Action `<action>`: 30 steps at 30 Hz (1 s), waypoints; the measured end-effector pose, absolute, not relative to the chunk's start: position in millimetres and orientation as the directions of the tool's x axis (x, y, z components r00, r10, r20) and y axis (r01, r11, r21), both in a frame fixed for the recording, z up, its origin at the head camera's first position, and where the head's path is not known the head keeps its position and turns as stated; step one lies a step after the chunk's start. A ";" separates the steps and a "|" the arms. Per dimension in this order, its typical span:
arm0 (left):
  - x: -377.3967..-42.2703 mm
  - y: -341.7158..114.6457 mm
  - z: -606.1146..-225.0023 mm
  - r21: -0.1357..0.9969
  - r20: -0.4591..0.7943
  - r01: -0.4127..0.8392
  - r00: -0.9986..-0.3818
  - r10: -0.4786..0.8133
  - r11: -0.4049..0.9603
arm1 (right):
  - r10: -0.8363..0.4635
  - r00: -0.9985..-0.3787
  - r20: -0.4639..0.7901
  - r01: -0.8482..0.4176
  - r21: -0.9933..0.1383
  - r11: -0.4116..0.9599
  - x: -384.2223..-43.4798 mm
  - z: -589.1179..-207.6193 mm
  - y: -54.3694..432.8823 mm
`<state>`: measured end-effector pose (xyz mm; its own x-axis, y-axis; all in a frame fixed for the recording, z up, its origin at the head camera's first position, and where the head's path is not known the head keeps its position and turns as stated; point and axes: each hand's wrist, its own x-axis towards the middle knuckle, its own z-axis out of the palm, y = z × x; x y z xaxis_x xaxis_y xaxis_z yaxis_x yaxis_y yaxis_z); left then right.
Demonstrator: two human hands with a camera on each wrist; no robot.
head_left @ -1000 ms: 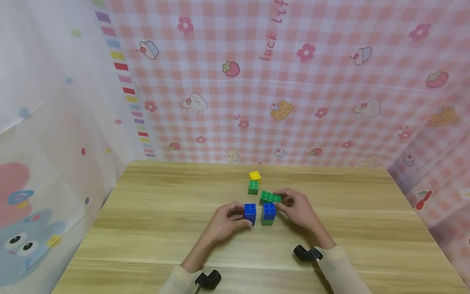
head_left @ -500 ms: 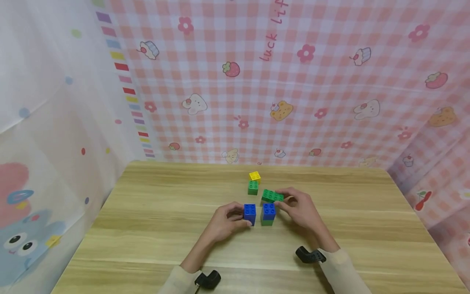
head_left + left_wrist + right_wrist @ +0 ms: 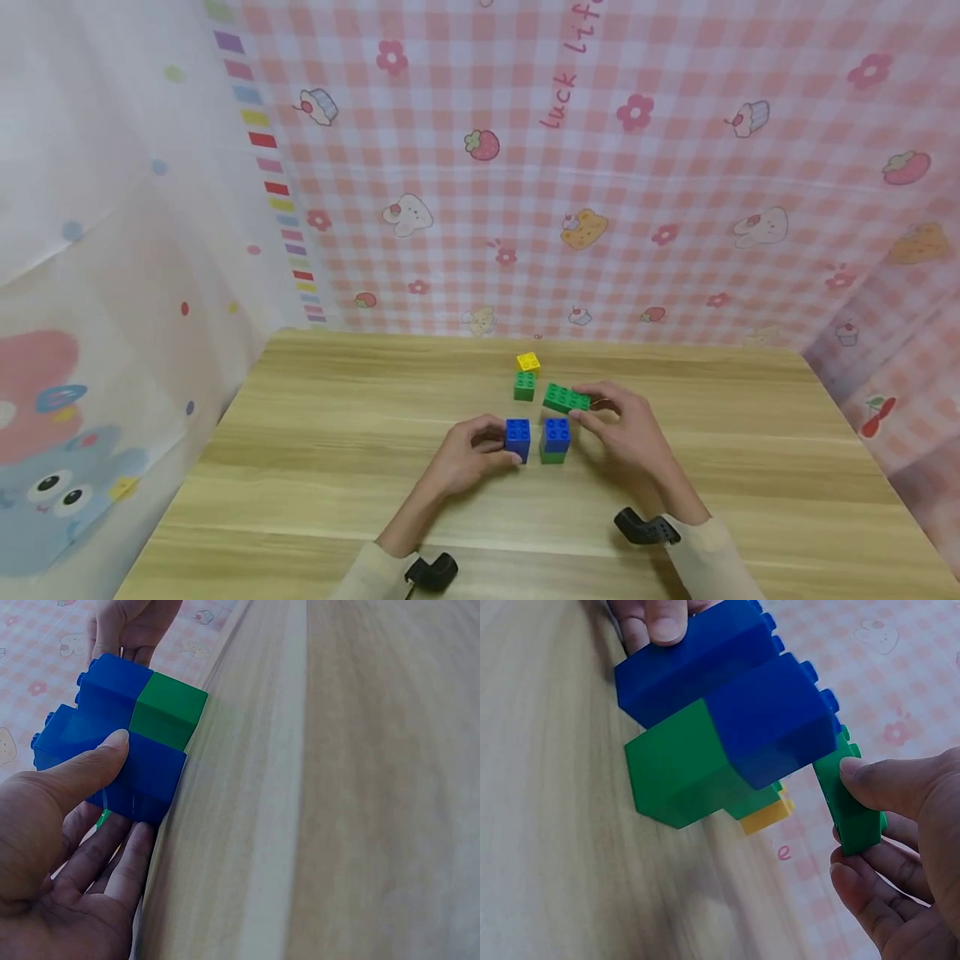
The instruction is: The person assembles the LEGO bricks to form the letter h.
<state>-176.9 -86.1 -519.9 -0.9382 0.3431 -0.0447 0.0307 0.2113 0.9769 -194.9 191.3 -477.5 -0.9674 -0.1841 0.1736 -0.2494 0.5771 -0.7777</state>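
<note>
Left hand (image 3: 467,454) comes in from lower left, thumb on the near side and fingers behind, gripping a tall blue plastic block (image 3: 517,442) standing upright on the pale wood-grain table (image 3: 337,400). Right hand (image 3: 626,425) angles in from lower right, thumb against fingers, pinching the right end of a long rectangular green plastic brick (image 3: 566,398), raised off the wood behind an upright blue-on-green plastic stack (image 3: 556,435). Narrow gap between block and stack. Small square green plastic brick (image 3: 524,387) sits farther back, left of the long one; square yellow plastic brick (image 3: 528,362) just behind that, nearest the far edge; can't tell if those two touch. Side edges well apart from both hands, bare wood out to each. Pink-and-white checked cloth (image 3: 450,183) rises behind the far edge.
</note>
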 end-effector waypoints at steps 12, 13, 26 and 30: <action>-176.9 -85.3 -522.8 0.979 -0.053 0.019 -0.940 0.337 0.205 | -0.182 -0.962 0.202 -0.270 -0.771 0.576 -188.7 -467.6 186.4; -177.1 -85.4 -522.9 0.979 -0.051 0.020 -0.940 0.337 0.205 | -0.186 -0.960 0.210 -0.279 -0.770 0.574 -188.2 -466.6 185.6; -177.3 -83.6 -519.2 0.977 -0.048 0.027 -0.940 0.337 0.214 | -0.234 -0.937 0.260 -0.349 -0.748 0.565 -183.8 -457.0 178.1; -177.2 -81.9 -519.3 0.973 -0.048 0.031 -0.942 0.333 0.227 | -0.238 -0.933 0.270 -0.359 -0.738 0.571 -182.2 -455.3 177.4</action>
<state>-177.2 -81.9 -519.3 -0.9416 0.3333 -0.0478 0.0310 0.2271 0.9734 -182.2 177.4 -455.3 -0.9330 -0.2385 0.2695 -0.3592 0.5714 -0.7378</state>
